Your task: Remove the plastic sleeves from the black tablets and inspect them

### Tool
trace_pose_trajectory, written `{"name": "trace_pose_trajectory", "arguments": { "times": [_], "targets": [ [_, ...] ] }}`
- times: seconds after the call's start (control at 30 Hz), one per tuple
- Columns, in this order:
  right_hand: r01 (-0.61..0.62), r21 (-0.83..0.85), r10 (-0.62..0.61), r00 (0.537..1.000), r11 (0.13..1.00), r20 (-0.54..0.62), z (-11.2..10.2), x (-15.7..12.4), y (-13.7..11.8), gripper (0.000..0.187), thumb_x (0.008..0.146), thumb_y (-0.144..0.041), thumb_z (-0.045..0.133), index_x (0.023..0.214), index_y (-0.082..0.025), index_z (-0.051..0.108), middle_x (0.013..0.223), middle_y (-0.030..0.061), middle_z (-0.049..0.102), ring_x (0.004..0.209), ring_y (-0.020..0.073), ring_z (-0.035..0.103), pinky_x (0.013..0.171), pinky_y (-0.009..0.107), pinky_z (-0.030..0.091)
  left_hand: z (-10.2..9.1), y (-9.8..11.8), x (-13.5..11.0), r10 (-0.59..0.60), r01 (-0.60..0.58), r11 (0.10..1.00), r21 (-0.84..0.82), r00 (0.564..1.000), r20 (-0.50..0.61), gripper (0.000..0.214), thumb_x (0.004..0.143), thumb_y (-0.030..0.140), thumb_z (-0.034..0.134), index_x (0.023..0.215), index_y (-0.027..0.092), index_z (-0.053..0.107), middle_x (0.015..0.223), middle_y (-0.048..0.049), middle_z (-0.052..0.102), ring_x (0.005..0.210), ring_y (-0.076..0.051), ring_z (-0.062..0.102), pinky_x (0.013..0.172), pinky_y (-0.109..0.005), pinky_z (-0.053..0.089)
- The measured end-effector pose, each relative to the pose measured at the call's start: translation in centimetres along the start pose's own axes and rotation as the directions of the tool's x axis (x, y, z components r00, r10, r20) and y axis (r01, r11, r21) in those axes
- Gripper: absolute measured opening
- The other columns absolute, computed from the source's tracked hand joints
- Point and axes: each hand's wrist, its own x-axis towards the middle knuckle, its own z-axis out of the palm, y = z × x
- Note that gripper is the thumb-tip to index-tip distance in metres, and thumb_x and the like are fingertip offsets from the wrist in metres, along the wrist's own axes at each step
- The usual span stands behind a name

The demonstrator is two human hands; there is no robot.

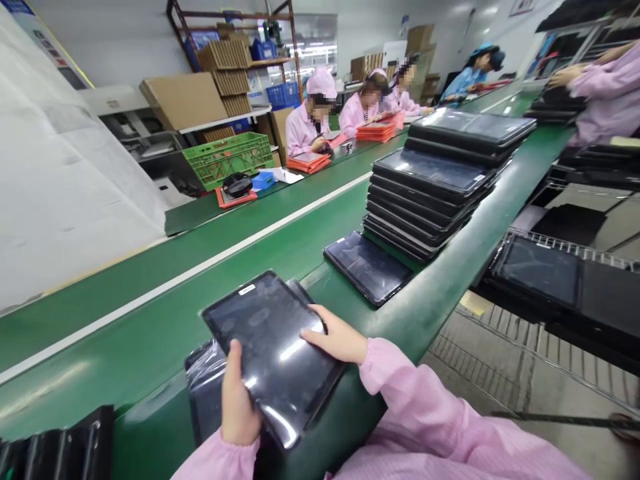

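Note:
Between my two hands is a dark tablet with a glossy screen and a small white label near its upper edge. My left hand grips its left side, thumb up along the edge. On the opposite side my right hand holds it, with the thumb over the screen. Beneath it, partly hidden, a film-wrapped dark tablet lies on the green bench. Just beyond my right hand another tablet lies flat. Behind that one rises a tall stack of black trays with tablets on top.
A white line runs along the green bench. Black trays stand at the lower left. On the right, a wire rack carries more trays. Co-workers in pink sit across the bench near orange-cased stacks and a green crate.

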Motion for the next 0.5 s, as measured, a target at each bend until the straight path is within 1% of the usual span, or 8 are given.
{"name": "trace_pose_trajectory", "arguments": {
  "times": [0.07, 0.13, 0.23, 0.3, 0.33, 0.4, 0.43, 0.5],
  "targets": [
    [-0.007, -0.004, 0.007, 0.997, 1.0, -0.074, -3.6, 0.0, 2.0, 0.054, 0.09, -0.042, 0.064, 0.137, -0.017, 0.055, 0.134, 0.0104, 0.066, 0.117, 0.0242, 0.066, 0.104, 0.037, 0.051, 3.5, -1.4, 0.7, -0.026, 0.019, 0.998, 0.059, 0.992, 0.121, 0.046, 0.095, 0.053, 0.054, 0.121, 0.018, 0.066, 0.112, -0.0101, 0.075, 0.109, -0.026, 0.07, 0.097, -0.037, 0.056],
    [-0.026, -0.039, 0.02, 0.989, 0.999, -0.149, -8.0, 0.1, 4.0, 0.054, 0.086, -0.043, 0.069, 0.132, -0.017, 0.061, 0.133, 0.0115, 0.067, 0.12, 0.0287, 0.065, 0.108, 0.042, 0.048, 6.7, -3.2, 1.6, -0.04, 0.004, 0.988, 0.152, 0.971, 0.234, 0.043, 0.096, 0.049, 0.056, 0.124, 0.017, 0.064, 0.123, -0.0111, 0.071, 0.115, -0.024, 0.067, 0.102, -0.034, 0.052],
    [-0.049, -0.117, 0.02, 0.971, 0.992, -0.238, -15.0, 0.6, 6.3, 0.057, 0.081, -0.045, 0.072, 0.13, -0.018, 0.065, 0.134, 0.0112, 0.067, 0.122, 0.0329, 0.063, 0.109, 0.046, 0.047, 11.3, -5.8, 3.5, -0.076, -0.037, 0.96, 0.278, 0.919, 0.387, 0.038, 0.094, 0.035, 0.061, 0.127, 0.016, 0.06, 0.13, -0.0126, 0.067, 0.115, -0.024, 0.065, 0.104, -0.035, 0.05],
    [-0.07, -0.172, 0.022, 0.963, 0.983, -0.267, -18.9, 1.4, 7.4, 0.055, 0.08, -0.047, 0.072, 0.126, -0.019, 0.069, 0.127, 0.0098, 0.071, 0.116, 0.033, 0.067, 0.106, 0.045, 0.05, 14.3, -7.1, 5.0, -0.086, -0.084, 0.938, 0.335, 0.883, 0.462, 0.035, 0.095, 0.027, 0.057, 0.128, 0.015, 0.057, 0.133, -0.0147, 0.065, 0.112, -0.024, 0.067, 0.101, -0.038, 0.052],
    [-0.082, -0.201, 0.024, 0.96, 0.976, -0.278, -20.4, 2.0, 7.8, 0.052, 0.08, -0.048, 0.072, 0.124, -0.019, 0.07, 0.123, 0.009, 0.073, 0.112, 0.0324, 0.069, 0.104, 0.044, 0.052, 15.6, -7.6, 5.9, -0.083, -0.116, 0.923, 0.367, 0.872, 0.482, 0.034, 0.096, 0.025, 0.053, 0.127, 0.014, 0.057, 0.134, -0.0156, 0.064, 0.111, -0.024, 0.067, 0.1, -0.039, 0.052],
    [-0.12, -0.263, 0.033, 0.949, 0.957, -0.313, -22.3, 3.3, 8.8, 0.046, 0.083, -0.047, 0.07, 0.12, -0.019, 0.072, 0.12, 0.0085, 0.074, 0.109, 0.0313, 0.07, 0.102, 0.042, 0.053, 17.9, -8.3, 7.7, -0.082, -0.148, 0.902, 0.405, 0.863, 0.499, 0.032, 0.095, 0.022, 0.052, 0.124, 0.012, 0.057, 0.134, -0.0171, 0.063, 0.112, -0.025, 0.066, 0.1, -0.04, 0.051],
    [-0.15, -0.298, 0.041, 0.938, 0.943, -0.343, -22.8, 3.9, 9.4, 0.043, 0.084, -0.045, 0.07, 0.119, -0.019, 0.073, 0.12, 0.0094, 0.074, 0.11, 0.0313, 0.069, 0.102, 0.042, 0.052, 18.8, -8.5, 8.6, -0.086, -0.159, 0.893, 0.421, 0.858, 0.506, 0.03, 0.093, 0.021, 0.054, 0.122, 0.011, 0.059, 0.133, -0.0174, 0.064, 0.114, -0.025, 0.065, 0.102, -0.04, 0.049],
    [-0.232, -0.368, 0.059, 0.903, 0.9, -0.426, -23.0, 4.5, 10.7, 0.038, 0.085, -0.039, 0.071, 0.115, -0.017, 0.073, 0.123, 0.0135, 0.071, 0.115, 0.0326, 0.066, 0.107, 0.044, 0.048, 20.0, -8.8, 10.1, -0.099, -0.178, 0.876, 0.448, 0.843, 0.529, 0.027, 0.089, 0.017, 0.06, 0.114, 0.011, 0.064, 0.128, -0.0171, 0.067, 0.116, -0.027, 0.064, 0.106, -0.042, 0.046]
  ]
}}
